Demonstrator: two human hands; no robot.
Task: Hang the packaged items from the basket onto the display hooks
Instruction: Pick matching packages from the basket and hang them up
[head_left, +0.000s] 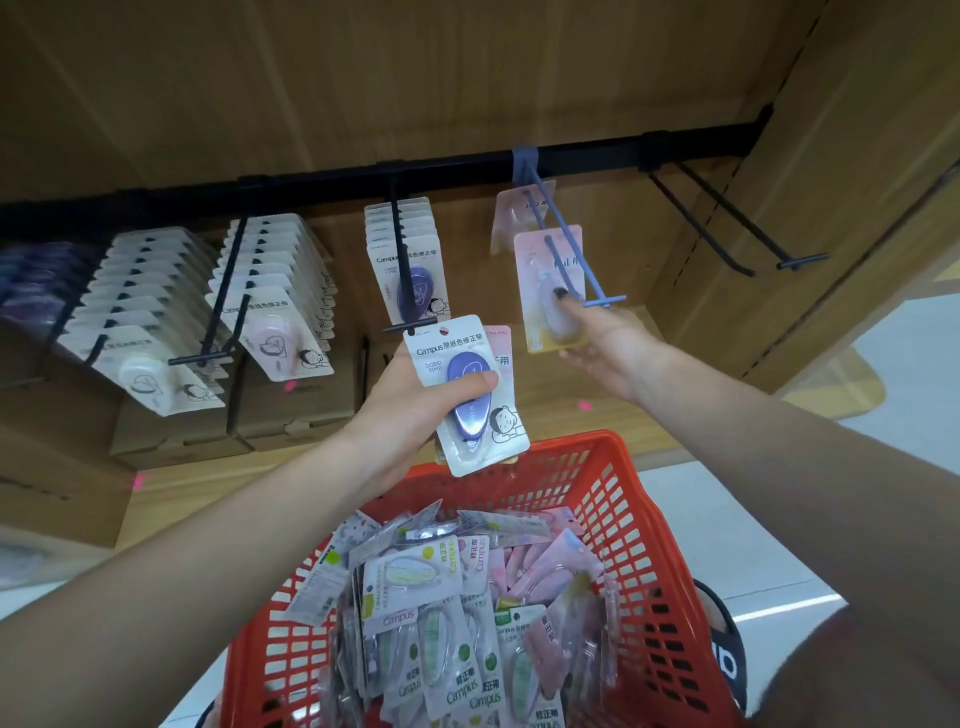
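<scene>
Two packs in play, one hook apart.
Right hand (597, 343) pinches the pink pack (550, 291) on the blue hook (566, 270); left hand (415, 400) clasps the purple pack (470, 395), its black hook (402, 270) at eleven o'clock.

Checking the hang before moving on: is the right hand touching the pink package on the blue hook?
Touching. The head view shows the right hand with its fingers pressed on the lower front of the pink package hanging on the blue hook.

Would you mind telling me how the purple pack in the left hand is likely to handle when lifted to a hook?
The purple pack probably stays stiff: its card stands flat above the left hand. It seems light, pinched by thumb and fingers alone. The glossy blister may be slippery.
</scene>
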